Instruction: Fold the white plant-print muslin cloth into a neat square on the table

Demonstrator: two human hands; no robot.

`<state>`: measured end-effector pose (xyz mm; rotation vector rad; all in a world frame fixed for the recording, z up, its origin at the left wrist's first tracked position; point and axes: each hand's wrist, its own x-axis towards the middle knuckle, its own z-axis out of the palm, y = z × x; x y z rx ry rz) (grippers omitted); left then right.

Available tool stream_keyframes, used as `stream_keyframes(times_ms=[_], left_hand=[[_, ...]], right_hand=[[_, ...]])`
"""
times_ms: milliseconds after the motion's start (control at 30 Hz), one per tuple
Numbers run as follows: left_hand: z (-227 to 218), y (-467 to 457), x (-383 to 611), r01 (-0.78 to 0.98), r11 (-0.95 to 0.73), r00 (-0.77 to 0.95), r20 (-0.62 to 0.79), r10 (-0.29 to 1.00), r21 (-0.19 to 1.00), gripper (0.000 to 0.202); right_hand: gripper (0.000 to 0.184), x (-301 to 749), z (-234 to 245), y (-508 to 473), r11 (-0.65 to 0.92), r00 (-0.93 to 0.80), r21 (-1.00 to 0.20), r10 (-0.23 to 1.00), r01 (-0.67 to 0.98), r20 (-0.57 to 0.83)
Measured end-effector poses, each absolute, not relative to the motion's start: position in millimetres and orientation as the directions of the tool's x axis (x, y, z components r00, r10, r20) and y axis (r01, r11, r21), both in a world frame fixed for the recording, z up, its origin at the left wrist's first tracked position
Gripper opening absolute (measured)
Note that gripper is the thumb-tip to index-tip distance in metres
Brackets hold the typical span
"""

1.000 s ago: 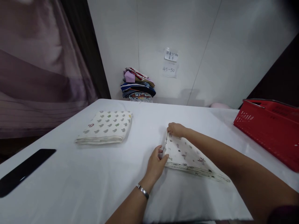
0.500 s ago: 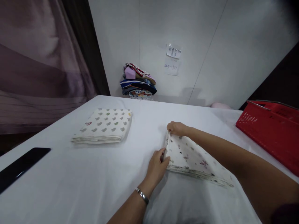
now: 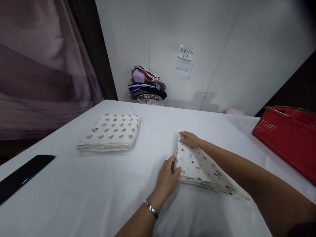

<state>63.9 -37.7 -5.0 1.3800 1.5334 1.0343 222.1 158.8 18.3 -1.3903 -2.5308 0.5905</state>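
A folded white cloth [image 3: 197, 164] printed with small grey plants and a dark red one lies in front of me, right of the middle. My left hand [image 3: 168, 177] holds its near left edge, thumb on top and fingers around the side. At the far left corner, my right hand [image 3: 190, 139] has that corner between thumb and fingers, and its forearm reaches across the cloth's right part. Layered edges show along the near side. To the left lies another folded white cloth [image 3: 112, 131] with grey mushroom-like prints; neither hand touches it.
A white-covered table [image 3: 123, 191] carries everything. A black flat object [image 3: 24, 176] lies at the left edge, and a red plastic basket [image 3: 288, 141] stands at the right. Beyond the far edge rises a stack of folded fabrics [image 3: 148, 85] by the wall with paper notes [image 3: 184, 62].
My right hand's fingers have straightened somewhat at the far corner of the cloth. My left hand keeps its place on the edge. The whole view has shifted slightly.
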Motion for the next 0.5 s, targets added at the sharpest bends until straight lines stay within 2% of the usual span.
stream_keyframes(times_ms=[167, 333, 500], left_hand=[[-6.7, -37.3, 63.9, 0.290, 0.110, -0.105, -0.083, 0.991, 0.951, 0.059], [-3.9, -38.7, 64.4, 0.241, 0.160, -0.108, -0.137, 0.985, 0.957, 0.062], [-2.0, -39.8, 65.7, 0.289, 0.125, -0.129, -0.091, 0.987, 0.949, 0.057]], right_hand=[[0.066, 231.5, 12.1, 164.2, 0.293, -0.484, -0.637, 0.863, 0.713, -0.145], [0.067, 228.6, 19.3, 170.4, 0.230, -0.471, -0.717, 0.869, 0.658, -0.153], [0.063, 225.3, 10.9, 170.9, 0.210, -0.462, -0.780, 0.880, 0.589, -0.112]])
